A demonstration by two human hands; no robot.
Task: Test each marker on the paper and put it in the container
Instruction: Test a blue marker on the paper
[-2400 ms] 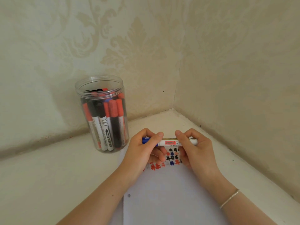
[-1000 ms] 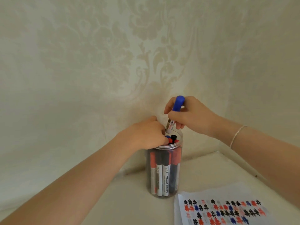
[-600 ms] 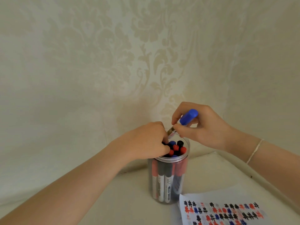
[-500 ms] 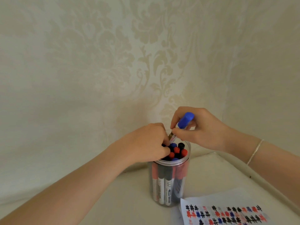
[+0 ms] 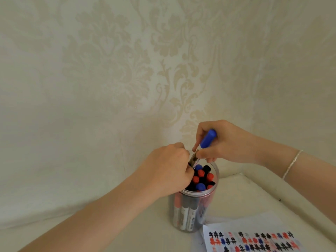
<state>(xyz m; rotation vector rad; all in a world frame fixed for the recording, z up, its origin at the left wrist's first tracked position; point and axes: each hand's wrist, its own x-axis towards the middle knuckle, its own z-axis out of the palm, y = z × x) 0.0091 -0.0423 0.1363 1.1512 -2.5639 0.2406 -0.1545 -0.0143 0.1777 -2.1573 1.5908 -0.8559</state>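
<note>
While pinching the blue-capped marker (image 5: 205, 143) between thumb and fingers, right hand (image 5: 221, 142) angling its lower end into the clear container (image 5: 195, 206), left hand (image 5: 168, 171) curled over the rim, fingers among the stored markers (image 5: 201, 178), grip unclear. Likely the putting-away step; next, calling for a gap and a straight push down. Counted: one marker in hand, one container, one paper (image 5: 254, 239); stored caps partly hidden, so not countable.
</note>
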